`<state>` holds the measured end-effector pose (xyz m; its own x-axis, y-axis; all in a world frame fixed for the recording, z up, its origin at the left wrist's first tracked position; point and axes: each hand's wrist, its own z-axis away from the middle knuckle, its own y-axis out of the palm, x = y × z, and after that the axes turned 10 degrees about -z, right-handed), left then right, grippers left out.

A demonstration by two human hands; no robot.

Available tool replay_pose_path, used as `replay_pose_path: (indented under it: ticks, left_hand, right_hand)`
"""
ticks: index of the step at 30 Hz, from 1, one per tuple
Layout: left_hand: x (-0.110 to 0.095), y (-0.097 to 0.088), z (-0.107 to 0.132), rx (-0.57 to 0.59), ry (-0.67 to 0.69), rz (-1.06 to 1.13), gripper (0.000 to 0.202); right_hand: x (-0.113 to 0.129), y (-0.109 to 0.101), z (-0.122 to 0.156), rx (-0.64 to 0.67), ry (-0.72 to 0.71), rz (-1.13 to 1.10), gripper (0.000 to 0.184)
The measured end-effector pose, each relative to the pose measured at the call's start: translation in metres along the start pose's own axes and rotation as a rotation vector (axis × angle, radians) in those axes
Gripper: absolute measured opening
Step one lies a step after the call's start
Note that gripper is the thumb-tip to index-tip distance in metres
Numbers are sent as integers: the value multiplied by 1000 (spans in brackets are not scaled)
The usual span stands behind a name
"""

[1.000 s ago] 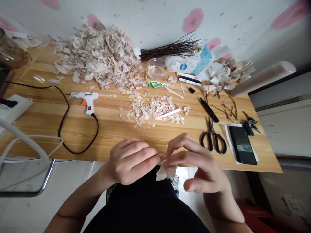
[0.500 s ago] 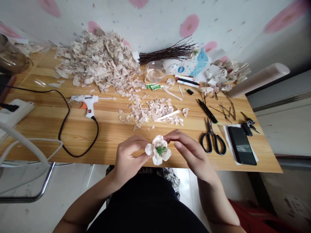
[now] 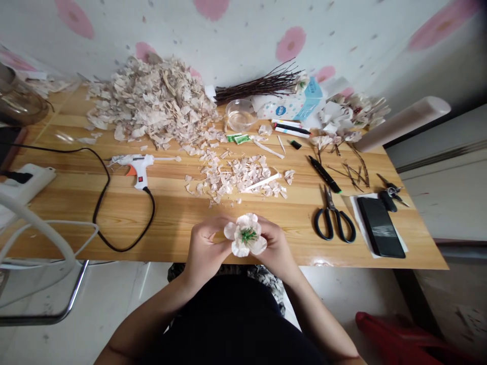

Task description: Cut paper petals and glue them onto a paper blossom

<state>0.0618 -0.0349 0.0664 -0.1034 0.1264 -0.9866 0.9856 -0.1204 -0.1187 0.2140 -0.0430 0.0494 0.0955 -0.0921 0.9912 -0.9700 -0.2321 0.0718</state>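
Observation:
A white-petalled artificial flower (image 3: 245,235) with a green centre faces up toward me at the table's front edge. My left hand (image 3: 208,244) is closed on it from the left, thumb and fingers behind the petals. From the other side my right hand (image 3: 274,248) also grips the flower, its fingertips hidden by the petals. Beyond the hands lies a loose scatter of small pale petals (image 3: 243,175) with a white stick (image 3: 262,182) across it. To the right of my hands, black-handled scissors (image 3: 333,215) lie with their handles toward me.
A white glue gun (image 3: 139,165) with its black cable lies left. Behind stand a large heap of dried petals (image 3: 155,101), a bundle of dark twigs (image 3: 258,86) and a clear bowl (image 3: 240,115). On the right are a black marker (image 3: 323,173), a phone (image 3: 380,227) and keys (image 3: 390,192).
My right hand has moved left, in to the flower, and its fingers now close behind the petals. The flower has turned to face more toward me.

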Motion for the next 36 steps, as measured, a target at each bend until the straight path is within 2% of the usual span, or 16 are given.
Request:
replay_pose_path:
  ticks: [3,6,11,20,29,36]
  left_hand:
    - [1,-2,1,-6,18,-12,9]
    - [3,-6,2,-24,42,-83,17]
    - [2,-10,1,21,111,-133,13]
    - [3,-10,0,91,84,0,11]
    - [3,-14,0,119,106,2,12]
    - [5,-16,1,126,67,-5,11]
  right_hand:
    - [1,-1,0,-28,-16,13,23]
    - [2,-3,-1,-51,-18,31,21]
    - [4,-4,0,2,6,42,20]
    - [10,-6,-2,52,-24,70,21]
    - [12,-5,-3,89,-24,64,19]
    - [10,-6,-1,85,-16,77,17]
